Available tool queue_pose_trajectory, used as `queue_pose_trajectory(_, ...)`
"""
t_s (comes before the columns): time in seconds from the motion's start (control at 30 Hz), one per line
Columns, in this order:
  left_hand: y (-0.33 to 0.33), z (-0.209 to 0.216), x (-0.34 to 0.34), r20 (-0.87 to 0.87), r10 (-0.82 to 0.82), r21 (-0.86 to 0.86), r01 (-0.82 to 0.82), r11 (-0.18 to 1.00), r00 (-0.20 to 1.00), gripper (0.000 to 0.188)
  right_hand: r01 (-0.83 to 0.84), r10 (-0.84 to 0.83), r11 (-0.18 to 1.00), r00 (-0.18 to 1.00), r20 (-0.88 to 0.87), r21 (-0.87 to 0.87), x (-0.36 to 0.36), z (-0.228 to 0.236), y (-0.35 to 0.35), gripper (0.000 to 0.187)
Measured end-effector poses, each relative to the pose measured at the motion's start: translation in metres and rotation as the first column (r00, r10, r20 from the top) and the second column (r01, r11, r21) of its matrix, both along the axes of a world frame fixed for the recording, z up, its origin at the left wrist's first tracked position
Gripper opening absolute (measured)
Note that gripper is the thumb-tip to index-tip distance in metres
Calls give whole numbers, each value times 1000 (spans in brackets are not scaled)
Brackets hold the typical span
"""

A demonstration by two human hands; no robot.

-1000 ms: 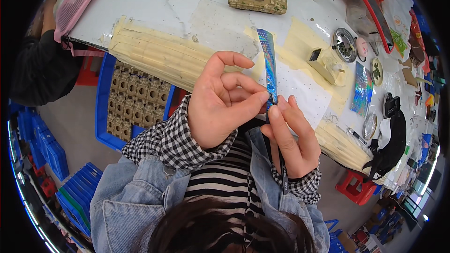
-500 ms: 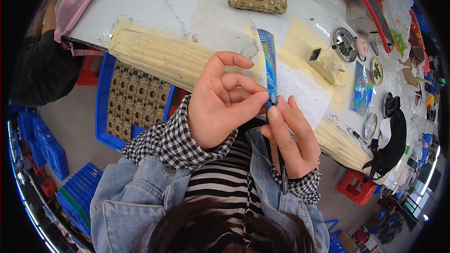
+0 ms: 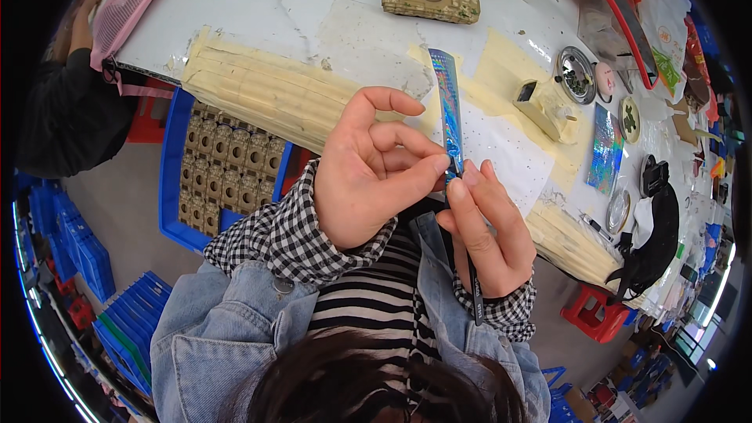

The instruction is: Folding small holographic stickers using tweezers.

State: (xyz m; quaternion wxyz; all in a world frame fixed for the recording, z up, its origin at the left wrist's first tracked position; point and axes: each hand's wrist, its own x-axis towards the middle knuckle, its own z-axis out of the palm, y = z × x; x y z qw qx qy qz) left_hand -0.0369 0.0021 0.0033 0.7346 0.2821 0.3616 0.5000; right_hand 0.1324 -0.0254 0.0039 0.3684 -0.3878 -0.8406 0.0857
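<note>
My left hand (image 3: pixel 356 180) pinches the near end of a shiny blue holographic strip (image 3: pixel 448 98) between thumb and index finger, its other fingers curled loosely. The strip stands out away from me over the table. Close against it, my right hand (image 3: pixel 493 239) grips a slim black tool (image 3: pixel 475 290) that looks like tweezers, its handle running back toward my sleeve. The tool's tip meets the strip's near end at my left fingertips. Exactly what lies between the fingertips there is too small to make out.
White paper with dark specks (image 3: pixel 501 149) lies beyond my hands. Camouflage-patterned cases (image 3: pixel 431 4) stand farther back; more fill a blue crate (image 3: pixel 176 188) at left. To the right are a round metal dish (image 3: pixel 577 74), another holographic sheet (image 3: pixel 605 149) and a black pouch (image 3: pixel 662 235). Another person's arm (image 3: pixel 74 117) is far left.
My hands stay nearly in place. The black tool's handle end has shifted slightly, and the holographic strip has tilted a little. At far left the other person's hand has moved slightly.
</note>
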Motion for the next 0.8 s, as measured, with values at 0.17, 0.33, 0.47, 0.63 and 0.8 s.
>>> queue_pose_trajectory(0.17, 0, -1, 0, -1, -6, -10, 6, 1000, 1000, 45, 6, -6, 1000, 1000, -14, -4, 1, 0, 0, 36)
queue_pose_trajectory(0.33, 1, 0, -3, 6, 18, 1, -18, 1000, 1000, 45, 26, -27, 1000, 998, -56, -11, 4, 0, -1, 37)
queue_pose_trajectory(0.47, 8, -8, -15, -2, 140, 62, -140, 988, 990, 45, 144, -147, 988, 988, -38, -62, 15, 1, -3, 37)
queue_pose_trajectory(0.63, 13, -11, -31, -52, 261, 102, -254, 962, 964, 46, 219, -217, 976, 970, 111, -7, 23, -23, -1, 36)
queue_pose_trajectory(0.8, 14, -12, -34, -33, 285, 118, -279, 953, 958, 45, 246, -245, 969, 952, 183, 21, 21, -25, 5, 36)
